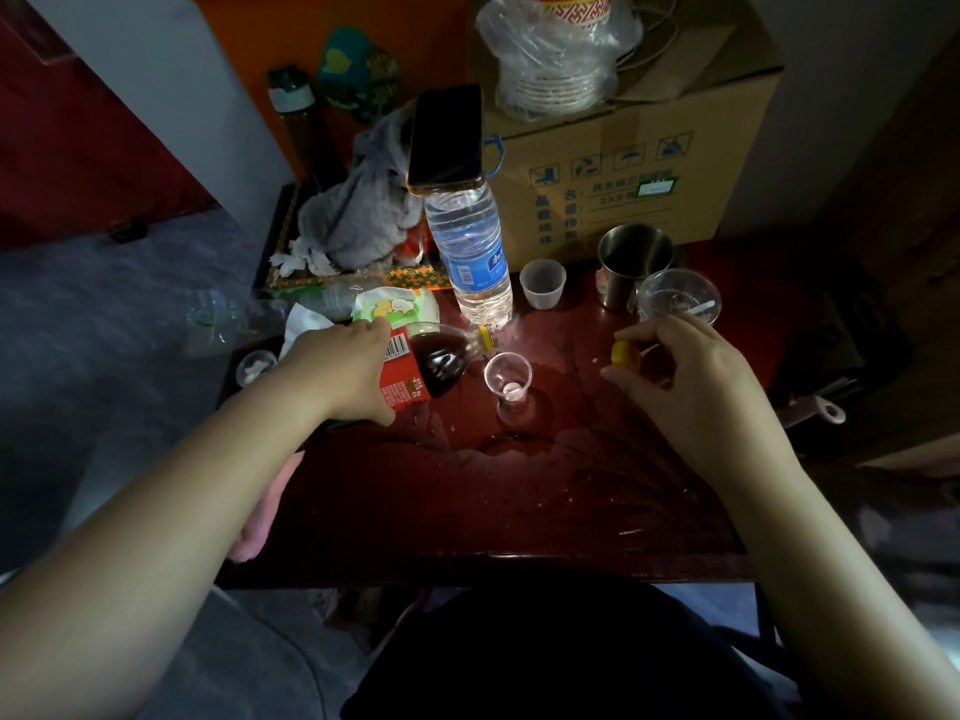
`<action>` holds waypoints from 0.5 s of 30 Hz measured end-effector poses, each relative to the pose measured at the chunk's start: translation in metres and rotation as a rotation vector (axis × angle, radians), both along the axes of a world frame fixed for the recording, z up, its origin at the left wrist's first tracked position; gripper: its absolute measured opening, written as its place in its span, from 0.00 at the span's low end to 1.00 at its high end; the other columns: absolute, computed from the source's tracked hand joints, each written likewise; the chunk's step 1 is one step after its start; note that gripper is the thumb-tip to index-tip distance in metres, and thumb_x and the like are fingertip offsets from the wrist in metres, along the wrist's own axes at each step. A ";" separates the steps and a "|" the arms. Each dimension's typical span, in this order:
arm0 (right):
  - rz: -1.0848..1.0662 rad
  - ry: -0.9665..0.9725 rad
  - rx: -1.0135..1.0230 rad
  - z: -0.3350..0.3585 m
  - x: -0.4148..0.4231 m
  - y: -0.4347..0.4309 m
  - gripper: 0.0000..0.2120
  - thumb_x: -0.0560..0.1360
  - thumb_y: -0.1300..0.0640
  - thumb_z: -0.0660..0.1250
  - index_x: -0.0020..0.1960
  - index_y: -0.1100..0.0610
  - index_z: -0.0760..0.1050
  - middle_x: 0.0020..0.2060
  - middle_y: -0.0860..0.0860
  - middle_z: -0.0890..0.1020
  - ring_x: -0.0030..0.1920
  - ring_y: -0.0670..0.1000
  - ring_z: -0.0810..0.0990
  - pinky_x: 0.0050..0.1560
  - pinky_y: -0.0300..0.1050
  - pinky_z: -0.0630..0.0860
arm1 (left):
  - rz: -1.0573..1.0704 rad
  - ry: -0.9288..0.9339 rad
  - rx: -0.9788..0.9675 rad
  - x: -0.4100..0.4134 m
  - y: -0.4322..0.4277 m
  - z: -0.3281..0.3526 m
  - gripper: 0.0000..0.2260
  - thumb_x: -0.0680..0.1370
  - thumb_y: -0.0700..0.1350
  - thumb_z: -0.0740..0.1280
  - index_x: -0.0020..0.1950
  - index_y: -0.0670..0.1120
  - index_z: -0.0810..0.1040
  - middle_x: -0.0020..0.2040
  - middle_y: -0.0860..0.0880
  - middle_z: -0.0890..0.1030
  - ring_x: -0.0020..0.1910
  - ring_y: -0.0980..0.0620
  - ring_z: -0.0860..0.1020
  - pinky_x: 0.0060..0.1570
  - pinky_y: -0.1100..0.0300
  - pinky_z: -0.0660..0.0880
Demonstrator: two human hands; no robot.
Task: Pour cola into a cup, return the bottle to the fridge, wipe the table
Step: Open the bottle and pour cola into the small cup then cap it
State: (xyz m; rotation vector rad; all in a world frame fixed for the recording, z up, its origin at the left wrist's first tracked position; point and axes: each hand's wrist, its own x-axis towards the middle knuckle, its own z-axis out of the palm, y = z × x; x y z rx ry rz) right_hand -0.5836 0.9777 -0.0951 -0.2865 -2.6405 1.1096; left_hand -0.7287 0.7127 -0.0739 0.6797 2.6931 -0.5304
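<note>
My left hand grips a red-labelled cola bottle and holds it tipped on its side, its open yellow-ringed mouth just above and left of a small clear plastic cup. The cup stands upright on the dark red table; only a pale speck shows at its bottom. My right hand hovers to the cup's right and pinches the yellow bottle cap. A shiny wet patch spreads over the table around and in front of the cup.
Behind the cup stand a large water bottle with a phone on top, a frosted cup, a steel mug, a glass bowl. A cardboard box, grey cloth and tissue pack crowd the back.
</note>
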 end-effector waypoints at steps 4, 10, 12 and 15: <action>-0.011 0.000 -0.011 -0.001 0.001 0.000 0.13 0.69 0.53 0.74 0.52 0.54 0.78 0.48 0.46 0.77 0.45 0.43 0.74 0.43 0.26 0.68 | 0.005 0.000 0.006 -0.001 0.001 -0.001 0.34 0.63 0.59 0.75 0.59 0.46 0.64 0.55 0.48 0.75 0.53 0.48 0.76 0.39 0.56 0.68; -0.010 0.003 -0.018 0.000 0.002 0.000 0.13 0.69 0.54 0.74 0.52 0.54 0.79 0.48 0.46 0.77 0.45 0.44 0.74 0.44 0.25 0.67 | 0.003 -0.003 -0.004 -0.001 0.003 -0.001 0.34 0.63 0.59 0.76 0.58 0.46 0.64 0.55 0.48 0.75 0.52 0.48 0.76 0.39 0.56 0.68; -0.012 0.000 -0.011 -0.001 0.002 0.001 0.14 0.69 0.53 0.74 0.53 0.54 0.78 0.48 0.46 0.77 0.45 0.43 0.75 0.44 0.27 0.69 | 0.004 -0.002 -0.004 -0.001 0.004 0.000 0.34 0.63 0.59 0.76 0.59 0.46 0.64 0.55 0.48 0.75 0.52 0.48 0.76 0.39 0.56 0.68; -0.008 0.000 -0.010 -0.002 0.001 0.001 0.14 0.69 0.53 0.74 0.53 0.54 0.78 0.48 0.46 0.77 0.45 0.44 0.75 0.43 0.28 0.69 | -0.002 -0.005 -0.011 -0.002 0.005 -0.001 0.34 0.63 0.59 0.75 0.59 0.45 0.64 0.55 0.48 0.75 0.53 0.48 0.76 0.39 0.56 0.68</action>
